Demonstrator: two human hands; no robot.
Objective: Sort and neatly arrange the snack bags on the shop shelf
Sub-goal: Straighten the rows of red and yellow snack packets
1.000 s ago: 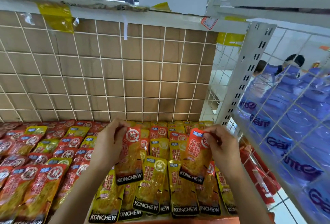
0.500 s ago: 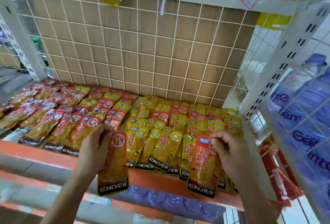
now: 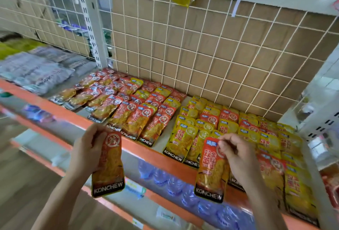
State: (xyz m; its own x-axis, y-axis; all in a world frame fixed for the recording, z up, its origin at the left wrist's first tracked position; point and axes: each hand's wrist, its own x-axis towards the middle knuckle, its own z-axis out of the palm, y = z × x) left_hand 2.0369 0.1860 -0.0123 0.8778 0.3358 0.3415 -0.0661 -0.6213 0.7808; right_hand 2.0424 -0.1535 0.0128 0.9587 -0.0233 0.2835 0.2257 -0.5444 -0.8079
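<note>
Holding one red KONCHEW bag [image 3: 108, 163] wrapped in left hand [image 3: 86, 151]; right hand [image 3: 236, 152] pinches another red bag [image 3: 211, 171] by its top, before shelf edge [image 3: 146, 149].

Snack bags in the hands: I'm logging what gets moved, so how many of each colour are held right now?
Red bags: 2, one in the left hand, one in the right hand
Yellow bags: 0, they all lie on the shelf
Total: 2
</note>
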